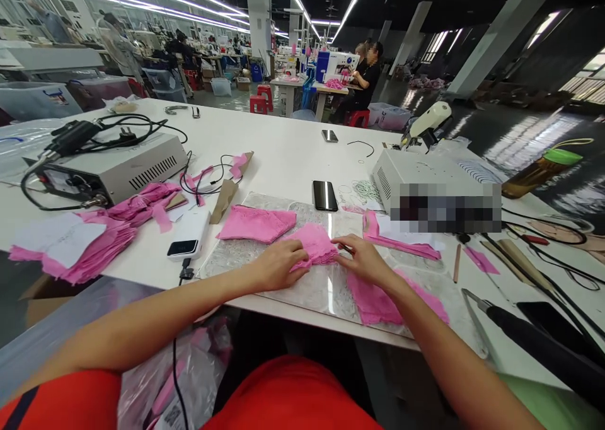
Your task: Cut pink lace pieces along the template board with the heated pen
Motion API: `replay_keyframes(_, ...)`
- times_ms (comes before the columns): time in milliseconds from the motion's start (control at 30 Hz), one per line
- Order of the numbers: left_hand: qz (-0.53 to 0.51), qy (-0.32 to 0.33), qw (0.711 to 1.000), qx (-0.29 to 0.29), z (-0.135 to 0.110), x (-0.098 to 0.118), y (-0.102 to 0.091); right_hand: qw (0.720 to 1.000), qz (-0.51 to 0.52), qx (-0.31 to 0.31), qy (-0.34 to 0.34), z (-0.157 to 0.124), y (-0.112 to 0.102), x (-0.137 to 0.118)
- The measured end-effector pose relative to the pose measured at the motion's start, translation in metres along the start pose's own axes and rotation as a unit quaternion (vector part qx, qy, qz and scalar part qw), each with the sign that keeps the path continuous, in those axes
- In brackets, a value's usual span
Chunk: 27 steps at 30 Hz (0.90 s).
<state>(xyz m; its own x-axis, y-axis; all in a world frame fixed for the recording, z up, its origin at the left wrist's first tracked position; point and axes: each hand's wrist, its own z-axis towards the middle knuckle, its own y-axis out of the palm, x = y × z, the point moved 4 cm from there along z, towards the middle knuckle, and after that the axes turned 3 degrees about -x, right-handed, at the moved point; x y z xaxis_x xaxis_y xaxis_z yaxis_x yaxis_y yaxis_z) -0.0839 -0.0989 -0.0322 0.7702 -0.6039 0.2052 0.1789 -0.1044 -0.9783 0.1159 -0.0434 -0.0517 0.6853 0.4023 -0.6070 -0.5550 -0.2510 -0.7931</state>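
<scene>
A small stack of pink fabric pieces (314,238) lies on the clear-covered board (326,291) in front of me. My left hand (283,264) rests on the stack's left side, its fingers curled together over the cloth. At the right edge of the stack, my right hand (360,258) has thumb and fingers pinched near the cloth. A thin dark tool (348,248) shows between those fingers; its kind is too small to make out. Another folded pink stack (258,224) sits just behind my left hand. More pink cloth (373,301) lies partly under my right forearm.
A white power bank (189,238) and a pink fabric pile (89,244) are at left, beside a grey box-shaped machine (137,165). A phone (324,195) lies behind the board. At right are a second machine (425,171), a black-handled tool (529,335) and cables.
</scene>
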Motion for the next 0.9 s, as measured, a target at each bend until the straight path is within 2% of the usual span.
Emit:
replay_keyframes(67, -0.004, -0.021, 0.999, -0.034, 0.015, 0.000, 0.001, 0.999, -0.034, -0.015, -0.004, 0.006, 0.010, -0.011)
replay_keyframes(167, -0.007, -0.047, 0.995, -0.083, 0.031, -0.002, 0.007, 0.999, -0.048, -0.018, 0.010, 0.015, 0.017, -0.013)
replay_keyframes(300, -0.025, -0.068, 0.992, -0.102, 0.040, -0.007, 0.008, 0.999, -0.039, 0.002, 0.031, 0.014, 0.013, -0.005)
replay_keyframes(433, -0.046, -0.080, 0.988, -0.124, 0.042, -0.011, 0.007, 0.998, -0.010, 0.021, 0.061, -0.001, 0.011, -0.007)
replay_keyframes(567, -0.073, -0.094, 0.985, -0.125, 0.045, -0.012, 0.008, 0.987, 0.110, -0.022, 0.117, -0.025, 0.028, -0.017)
replay_keyframes(700, -0.134, -0.113, 0.976, -0.126, 0.045, -0.016, 0.003, 0.948, 0.253, -0.047, 0.185, -0.041, 0.051, -0.026)
replay_keyframes(900, -0.232, -0.129, 0.956, -0.128, 0.042, -0.027, -0.001, 0.923, 0.312, -0.013, 0.226, -0.030, 0.064, -0.039)
